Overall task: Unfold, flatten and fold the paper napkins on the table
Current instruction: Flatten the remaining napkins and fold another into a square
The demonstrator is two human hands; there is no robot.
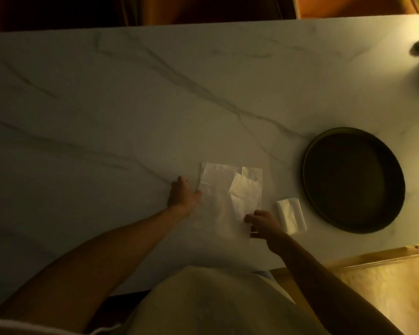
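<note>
- One opened napkin (219, 201) lies spread on the marble desk (107, 105), a corner flap turned over it; flattening looks unfinished.
- Left hand (182, 193) rests at its left edge, fingers loosely curled; right hand (261, 222) pinches the near right edge.
- A folded napkin (291, 215) sits beside the dark round tray (307, 170).

One white paper napkin (218, 201) lies opened out and nearly flat on the table near its front edge, with visible crease lines. Its right-hand portion is turned back over itself, forming a raised flap (243, 194). A second white napkin (291, 215), still folded into a compact rectangle, lies just beside it to the right, slightly tilted.
</note>
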